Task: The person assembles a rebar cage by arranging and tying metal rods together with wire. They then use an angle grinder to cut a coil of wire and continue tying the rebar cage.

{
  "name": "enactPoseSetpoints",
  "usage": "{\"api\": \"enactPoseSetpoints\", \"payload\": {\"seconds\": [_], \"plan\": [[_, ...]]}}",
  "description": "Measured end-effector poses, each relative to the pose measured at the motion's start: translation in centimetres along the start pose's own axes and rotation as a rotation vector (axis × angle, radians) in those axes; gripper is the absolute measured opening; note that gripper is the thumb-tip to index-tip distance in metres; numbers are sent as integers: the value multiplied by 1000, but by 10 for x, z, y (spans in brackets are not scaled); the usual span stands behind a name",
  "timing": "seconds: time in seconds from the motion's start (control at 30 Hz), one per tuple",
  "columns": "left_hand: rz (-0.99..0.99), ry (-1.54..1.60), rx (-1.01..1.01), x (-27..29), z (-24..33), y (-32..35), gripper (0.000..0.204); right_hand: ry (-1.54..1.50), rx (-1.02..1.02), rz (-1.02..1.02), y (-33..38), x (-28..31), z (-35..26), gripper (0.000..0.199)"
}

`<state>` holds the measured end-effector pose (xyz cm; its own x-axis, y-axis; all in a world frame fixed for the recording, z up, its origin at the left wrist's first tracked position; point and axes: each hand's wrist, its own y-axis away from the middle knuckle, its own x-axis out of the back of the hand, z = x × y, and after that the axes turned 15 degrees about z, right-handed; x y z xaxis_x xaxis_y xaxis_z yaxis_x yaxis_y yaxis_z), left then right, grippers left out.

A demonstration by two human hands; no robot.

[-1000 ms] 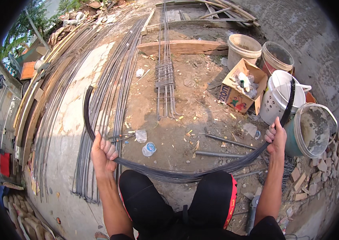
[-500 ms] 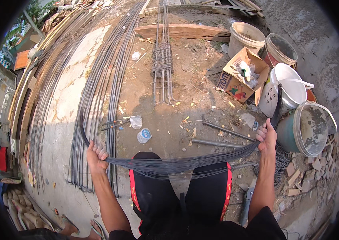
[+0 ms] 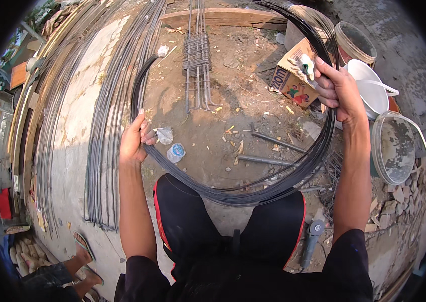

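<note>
While two hands (image 3: pixel 136 138) (image 3: pixel 341 93) grip one wire bundle (image 3: pixel 238 198) | carton (image 3: pixel 284 80): one

The person wore a black top (image 3: pixel 223 282) with loose, dark sleeves, the left sleeve (image 3: pixel 145 277) and the right sleeve (image 3: pixel 344 261) both short enough to leave the forearms bare. A tiny blue fleck (image 3: pixel 356 249) showed on the right one. Left hand (image 3: pixel 136 137) and right hand (image 3: pixel 341 93) were uncovered too. Black legwear (image 3: pixel 183 211) covered the knees, with a narrow red stripe (image 3: pixel 160 226) along each outer side. A short dark strap (image 3: pixel 236 241) showed at the middle, near the top's hem.
</note>
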<state>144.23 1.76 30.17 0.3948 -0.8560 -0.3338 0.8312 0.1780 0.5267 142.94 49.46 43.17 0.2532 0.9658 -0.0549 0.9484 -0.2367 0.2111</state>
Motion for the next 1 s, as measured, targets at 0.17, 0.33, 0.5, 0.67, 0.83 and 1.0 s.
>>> {"api": "enactPoseSetpoints", "payload": {"seconds": [0.17,0.33,0.5,0.67,0.83,1.0], "plan": [[41,129,-126,-46,-7,-43,34,356,327,-275,39,-76,-93,29],[150,200,-83,-48,-41,-64,25,684,450,-159,116,-127,-158,26],[268,161,-108,-32,-34,-32,56,765,571,-185,138,-154,-171,26],[908,-7,-684,-45,2,29,85,834,634,-149,154,-163,-191,24],[848,-468,-1585,-43,47,148,81,740,680,-253,140,-201,-190,23],[257,-490,-1665,-69,19,194,122,662,763,-376,140,-270,-191,23]]}}
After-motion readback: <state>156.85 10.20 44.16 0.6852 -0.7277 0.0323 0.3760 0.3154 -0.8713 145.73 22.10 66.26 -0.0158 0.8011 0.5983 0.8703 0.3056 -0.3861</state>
